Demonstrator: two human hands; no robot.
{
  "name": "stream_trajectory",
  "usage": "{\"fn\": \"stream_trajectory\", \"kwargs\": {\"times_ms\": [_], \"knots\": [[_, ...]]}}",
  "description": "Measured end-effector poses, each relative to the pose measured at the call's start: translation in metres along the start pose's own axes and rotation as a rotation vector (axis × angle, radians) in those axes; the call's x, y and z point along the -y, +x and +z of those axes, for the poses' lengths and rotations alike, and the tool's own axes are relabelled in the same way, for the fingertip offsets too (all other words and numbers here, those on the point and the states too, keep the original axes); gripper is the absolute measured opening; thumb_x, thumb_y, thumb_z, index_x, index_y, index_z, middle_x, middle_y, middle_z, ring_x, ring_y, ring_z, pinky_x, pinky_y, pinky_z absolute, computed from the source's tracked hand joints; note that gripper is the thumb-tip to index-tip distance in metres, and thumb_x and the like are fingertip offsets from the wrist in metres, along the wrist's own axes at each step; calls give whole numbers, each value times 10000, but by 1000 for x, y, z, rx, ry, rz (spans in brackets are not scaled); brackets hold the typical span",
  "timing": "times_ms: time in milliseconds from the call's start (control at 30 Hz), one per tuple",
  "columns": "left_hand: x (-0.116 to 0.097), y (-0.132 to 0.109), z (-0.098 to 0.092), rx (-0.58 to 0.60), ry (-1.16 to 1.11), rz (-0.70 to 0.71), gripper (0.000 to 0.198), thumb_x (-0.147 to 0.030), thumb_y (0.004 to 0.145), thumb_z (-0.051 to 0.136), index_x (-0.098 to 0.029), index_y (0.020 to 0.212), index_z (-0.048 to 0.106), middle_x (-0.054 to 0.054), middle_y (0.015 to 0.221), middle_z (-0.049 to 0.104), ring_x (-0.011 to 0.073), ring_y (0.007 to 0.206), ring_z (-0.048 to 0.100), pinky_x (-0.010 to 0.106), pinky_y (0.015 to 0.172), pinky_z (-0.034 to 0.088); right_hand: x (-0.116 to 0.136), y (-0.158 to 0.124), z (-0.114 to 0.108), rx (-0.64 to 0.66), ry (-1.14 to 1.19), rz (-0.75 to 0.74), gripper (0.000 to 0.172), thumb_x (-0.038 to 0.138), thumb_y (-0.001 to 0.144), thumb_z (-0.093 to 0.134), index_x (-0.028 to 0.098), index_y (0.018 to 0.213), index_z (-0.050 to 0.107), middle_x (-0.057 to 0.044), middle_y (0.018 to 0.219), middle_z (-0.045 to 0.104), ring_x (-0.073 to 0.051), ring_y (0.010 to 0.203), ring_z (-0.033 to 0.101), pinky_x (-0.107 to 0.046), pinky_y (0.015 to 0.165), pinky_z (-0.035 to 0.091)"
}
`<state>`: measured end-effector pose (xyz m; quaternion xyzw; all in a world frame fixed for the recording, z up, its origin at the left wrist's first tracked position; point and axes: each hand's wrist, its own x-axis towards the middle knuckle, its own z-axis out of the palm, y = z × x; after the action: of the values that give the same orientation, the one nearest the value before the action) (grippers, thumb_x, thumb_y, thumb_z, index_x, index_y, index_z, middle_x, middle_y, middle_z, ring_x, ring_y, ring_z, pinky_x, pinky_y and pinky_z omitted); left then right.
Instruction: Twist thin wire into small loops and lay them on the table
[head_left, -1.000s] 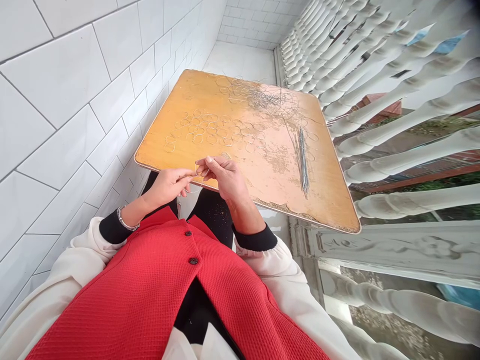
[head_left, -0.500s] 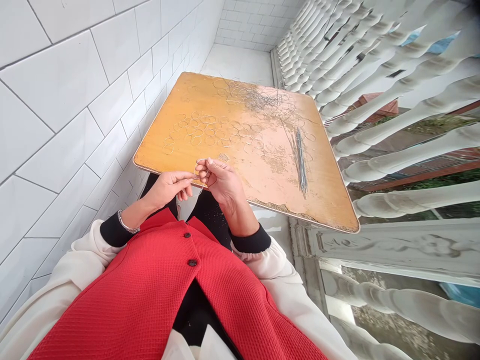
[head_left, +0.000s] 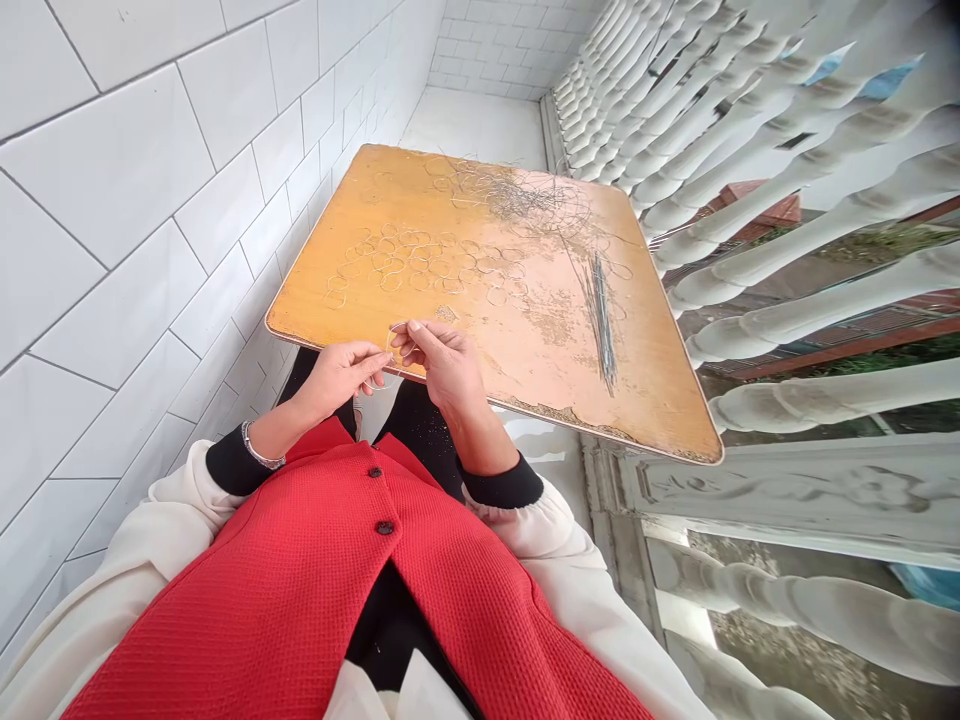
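Over the near edge of the table [head_left: 300, 300], my two hands meet at a thin wire ring [head_left: 388, 337]. My left hand [head_left: 341, 378] pinches the wire between thumb and forefinger. Curled fingers of my right hand [head_left: 444, 365] hold the ring's other side, and part of the wire is hidden behind them. Beyond my hands lie several similar wire rings [head_left: 420, 265] spread on the tabletop. A small heap of tiny bits [head_left: 447, 313] sits just past my right fingertips.
A bundle of straight grey wires [head_left: 601, 325] lies on the right of the table. Tangled loose wire [head_left: 525, 200] covers part of the far side. A white tiled wall [head_left: 135, 180] runs along the left, and a white balustrade [head_left: 810, 400] stands on the right.
The ring has shifted slightly in my fingers, its lower arc now nearer my left hand. Both hands stay almost in place, my right one tilting a little.
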<state>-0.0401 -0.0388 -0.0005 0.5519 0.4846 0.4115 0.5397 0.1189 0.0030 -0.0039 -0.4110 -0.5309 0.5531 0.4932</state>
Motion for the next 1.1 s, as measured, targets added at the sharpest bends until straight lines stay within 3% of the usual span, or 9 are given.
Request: {"fn": "stream_trajectory", "kwargs": {"times_ms": [233,400,567,700,900,1100], "knots": [[1,4,4,-88,192,154,218,-313,905,511,-176,746,571,-16,645,629,77,547,561,196,566,459,-2,-4,-2,-55,-286,-149,422,567,851,615,196,1007,742,18,627,636,-99,502,529,-256,546,461],[-2,5,5,-95,414,208,328,-302,950,441,-185,651,508,-19,593,616,82,503,566,221,587,436,-2,-11,-1,-71,-581,-284,346,483,936,521,219,939,744,-5,629,640,-136,570,590,-273,620,455],[1,7,4,-250,543,296,319,-275,960,435,-197,655,483,-28,561,594,87,495,542,224,581,406,-1,-13,-2,-53,-695,-330,328,436,954,493,222,903,736,-8,601,627,-146,566,572,-282,651,447],[12,12,6,-303,459,322,304,-325,977,446,-199,710,519,-33,574,593,86,497,554,220,578,425,0,-13,-1,-42,-626,-299,332,454,948,506,224,882,735,7,578,612,-138,529,559,-279,622,438],[14,13,14,-310,231,245,335,-410,981,467,-187,746,553,-34,583,603,81,482,601,199,538,469,-3,-13,2,-40,-551,-274,316,446,938,522,216,889,733,5,610,627,-133,526,578,-276,600,458],[4,9,11,-169,-4,102,355,-483,928,563,-152,866,679,31,742,708,107,624,680,213,616,538,-2,-8,0,-115,-509,-280,297,447,921,553,213,927,736,8,617,640,-116,531,560,-255,566,454]]}}
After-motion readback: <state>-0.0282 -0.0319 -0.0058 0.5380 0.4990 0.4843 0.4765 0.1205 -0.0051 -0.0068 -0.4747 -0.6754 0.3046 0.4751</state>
